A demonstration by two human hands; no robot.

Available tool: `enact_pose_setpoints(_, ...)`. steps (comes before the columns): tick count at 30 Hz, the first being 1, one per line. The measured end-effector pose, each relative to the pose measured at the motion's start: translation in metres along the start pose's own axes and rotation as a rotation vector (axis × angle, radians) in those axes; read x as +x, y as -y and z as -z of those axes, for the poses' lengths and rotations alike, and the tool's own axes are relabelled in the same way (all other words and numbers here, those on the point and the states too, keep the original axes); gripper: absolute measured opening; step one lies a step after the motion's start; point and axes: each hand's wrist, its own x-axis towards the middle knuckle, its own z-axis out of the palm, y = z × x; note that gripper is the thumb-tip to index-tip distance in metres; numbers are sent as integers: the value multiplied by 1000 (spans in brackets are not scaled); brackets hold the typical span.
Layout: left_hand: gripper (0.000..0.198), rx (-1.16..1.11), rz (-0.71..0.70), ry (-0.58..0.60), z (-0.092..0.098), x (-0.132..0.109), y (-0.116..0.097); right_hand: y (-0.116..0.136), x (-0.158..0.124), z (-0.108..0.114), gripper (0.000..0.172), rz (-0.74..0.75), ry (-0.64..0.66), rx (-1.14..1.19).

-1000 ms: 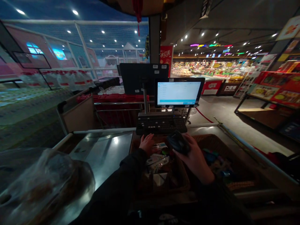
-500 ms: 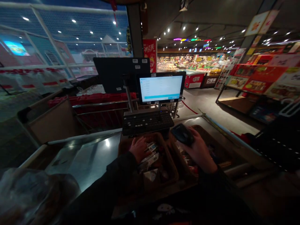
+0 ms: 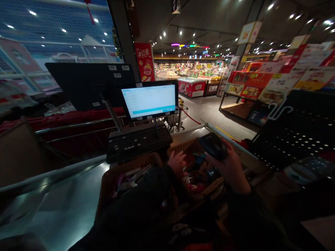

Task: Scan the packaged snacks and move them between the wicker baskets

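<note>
In my right hand (image 3: 232, 167) is a black handheld barcode scanner (image 3: 213, 145), raised over the right wicker basket (image 3: 209, 191). My left hand (image 3: 178, 163) hovers at that basket's left side, fingers apart, with nothing visible in it. Small packaged goods fill the right basket, too dark to name one by one. The left wicker basket (image 3: 104, 184) holds several small packets (image 3: 131, 179), and my left sleeve crosses over it. Behind the baskets lies a black keyboard (image 3: 138, 139) below a lit screen (image 3: 151, 101).
A metal counter (image 3: 65, 198) runs along the left. Behind the keyboard stands a second dark monitor (image 3: 86, 83), seen from its back. To the right rises a black perforated panel (image 3: 293, 132) with white hooks (image 3: 280, 109). Red freezers (image 3: 192, 87) and shelves stand farther off.
My view has turned to the right. My left hand has moved from over the left basket to the right basket. The scanner stays in my right hand.
</note>
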Motion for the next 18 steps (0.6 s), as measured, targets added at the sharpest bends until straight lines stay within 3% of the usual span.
enact_pose_setpoints(6, 64, 116, -105, 144, -51, 68, -27, -27, 11, 10, 40, 0, -24, -14)
enact_pose_setpoints(9, 51, 176, -155, 221, -81, 91, -35, -39, 19, 9, 38, 20, -31, -2)
enact_pose_setpoints(14, 38, 215, -195, 206, -120, 110, -34, -61, 31, 4, 38, 10, 0, 38)
enact_pose_setpoints(18, 51, 192, -187, 207, -125, 112, -37, -70, 39, -2, 39, -26, -4, 74)
